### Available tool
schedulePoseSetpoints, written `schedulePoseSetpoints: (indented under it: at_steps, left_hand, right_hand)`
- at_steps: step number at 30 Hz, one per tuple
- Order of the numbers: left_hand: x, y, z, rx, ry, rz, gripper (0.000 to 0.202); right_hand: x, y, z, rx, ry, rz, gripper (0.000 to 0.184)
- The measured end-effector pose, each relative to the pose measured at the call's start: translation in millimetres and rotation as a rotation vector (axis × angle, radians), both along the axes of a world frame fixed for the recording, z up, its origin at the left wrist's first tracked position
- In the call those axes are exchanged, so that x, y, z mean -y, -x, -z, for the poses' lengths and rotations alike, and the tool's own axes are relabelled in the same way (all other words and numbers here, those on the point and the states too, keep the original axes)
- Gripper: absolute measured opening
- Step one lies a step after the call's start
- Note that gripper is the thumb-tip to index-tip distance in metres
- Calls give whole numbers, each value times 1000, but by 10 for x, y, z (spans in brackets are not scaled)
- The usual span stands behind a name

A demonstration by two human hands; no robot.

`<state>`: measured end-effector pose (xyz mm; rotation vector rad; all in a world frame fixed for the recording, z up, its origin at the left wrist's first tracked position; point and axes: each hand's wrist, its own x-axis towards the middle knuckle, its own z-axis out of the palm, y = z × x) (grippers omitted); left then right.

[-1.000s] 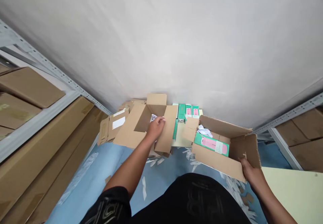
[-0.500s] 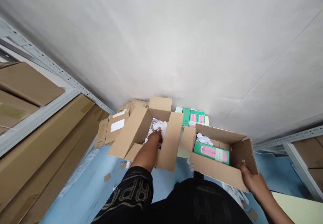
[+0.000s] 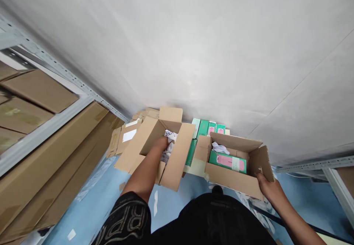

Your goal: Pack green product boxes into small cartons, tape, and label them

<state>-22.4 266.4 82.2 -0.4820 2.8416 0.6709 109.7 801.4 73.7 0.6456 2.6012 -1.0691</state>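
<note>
Left hand (image 3: pixel 162 143) inside open carton (image 3: pixel 177 157), centre of frame, at crumpled paper (image 3: pixel 171 136); fingers hidden, cannot tell grip. Right hand (image 3: pixel 267 186) pinching corner of second carton (image 3: pixel 233 179), lower right. Seems partway: green package (image 3: pixel 227 162) already in second carton, paper wad (image 3: pixel 220 148) just behind; both not yet closed.

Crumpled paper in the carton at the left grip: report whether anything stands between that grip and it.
Nothing visible does: the left grip is inside the carton, right beside the crumpled paper, with the flaps spread open. Its fingertips are hidden.
</note>
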Motion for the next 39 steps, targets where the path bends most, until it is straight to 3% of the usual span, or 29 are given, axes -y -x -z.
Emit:
schedulePoseSetpoints:
  at_steps: [3,5,8,10,16,18,21,23,25,27,29,31,34,36,39]
  left_hand:
    - [93,-64,-431,-137,72,-22,19]
    - [46,-169,-711,-313,34,-44,26]
    - [-244,-407,-995,-487,-242,-23,36]
    - [-565,-578,-1054,-478,-446,48,37]
    - [-1551,-864,-883,-304,-682,364,33]
    - [-1700,-932,-843,-286,-674,501,42]
    - [-1733,-1105,-798,-416,-577,684,45]
    - [-1700,-1259,-714,-529,-532,647,44]
    - [-1705,-1422,-559,-567,-557,491,57]
    - [-1796,-1574,-360,-445,-680,348,76]
    - [-1979,-1698,-178,-202,-877,260,86]
    - [-2222,-1788,-66,39,-1069,288,81]
    - [-2624,-1880,-57,255,-1205,446,56]
    - [-2901,-1936,-104,309,-1153,538,47]
    - [-3351,-2052,-132,309,-926,684,42]
  right_hand:
    - [99,5,0,25,-31,12,56]
    - [192,-30,-34,58,-31,26,58]
    - [343,-118,-115,18,-25,49,57]
    - [441,-192,-170,-3,-45,60,58]
    - [668,-570,-263,-30,-68,101,54]
    - [708,-773,-279,-59,-61,138,52]
    - [719,-1137,-306,-95,-36,244,50]
    - [690,-1396,-325,-85,-6,324,49]
    - [635,-1655,-337,-66,17,398,51]
    - [563,-1902,-332,-56,24,470,53]
    - [488,-2131,-306,-33,36,547,54]
    - [425,-2338,-264,-11,65,630,54]
    - [356,-2618,-191,-10,95,710,52]
    - [303,-2800,-149,-24,92,714,48]
    - [145,-3114,-90,14,75,718,45]
